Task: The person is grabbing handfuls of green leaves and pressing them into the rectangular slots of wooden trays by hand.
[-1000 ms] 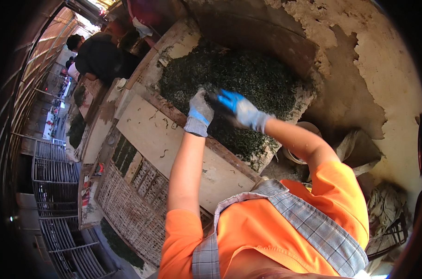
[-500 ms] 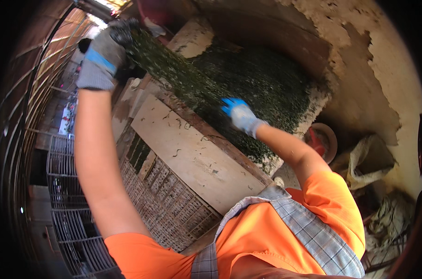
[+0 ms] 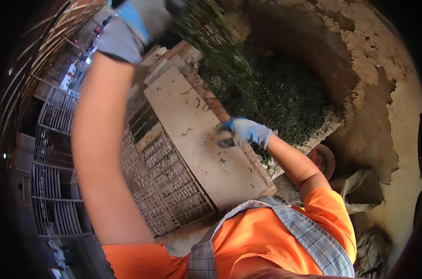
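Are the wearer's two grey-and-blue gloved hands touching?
Apart: the head view shows a plain gap between the left hand, top left, and right hand, near centre.

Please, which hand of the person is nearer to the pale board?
Right. The right hand is over the right edge of the pale board, contact unclear; the left hand is raised, beyond the board's far end in the picture.

Lateral passage between left hand (image 3: 148, 21) and right hand (image 3: 243, 131): over pale board (image 3: 201, 156), low scraps (image 3: 187, 132) only. Obstruction right of left hand: green strands (image 3: 211, 42), spanning down to green pile (image 3: 294, 88). Beyond pile: wall (image 3: 294, 42), limiting forward reach. Right of right hand: round tub (image 3: 330, 162). Left of left forearm (image 3: 99, 125): metal rack (image 3: 57, 163)
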The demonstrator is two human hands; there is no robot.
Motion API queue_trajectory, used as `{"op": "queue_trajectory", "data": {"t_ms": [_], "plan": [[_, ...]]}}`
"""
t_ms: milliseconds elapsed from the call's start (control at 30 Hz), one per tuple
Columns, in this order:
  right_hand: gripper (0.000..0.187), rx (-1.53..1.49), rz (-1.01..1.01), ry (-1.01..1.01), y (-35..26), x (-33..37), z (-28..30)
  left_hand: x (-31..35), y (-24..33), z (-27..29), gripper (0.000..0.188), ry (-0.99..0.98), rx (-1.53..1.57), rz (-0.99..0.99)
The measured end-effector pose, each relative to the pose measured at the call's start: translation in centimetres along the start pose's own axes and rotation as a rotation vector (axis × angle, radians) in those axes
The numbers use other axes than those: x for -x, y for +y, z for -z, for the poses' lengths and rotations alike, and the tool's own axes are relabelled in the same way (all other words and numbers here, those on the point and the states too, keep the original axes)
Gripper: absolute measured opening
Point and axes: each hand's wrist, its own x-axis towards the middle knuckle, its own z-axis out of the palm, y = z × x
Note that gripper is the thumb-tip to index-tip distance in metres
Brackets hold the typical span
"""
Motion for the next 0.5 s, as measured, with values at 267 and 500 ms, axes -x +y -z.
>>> {"op": "queue_trajectory", "data": {"t_ms": [267,500], "plan": [[0.029,-1.859,-0.006,0.099,10.2,-10.8,-10.6,26.1,-28.0,12.5,0.010,-0.236,-0.087,0.691],[0.026,-1.949,-0.406,0.258,3.8,-22.1,-16.6,43.6,-27.2,35.7,0.027,0.335,0.118,0.745]]}}
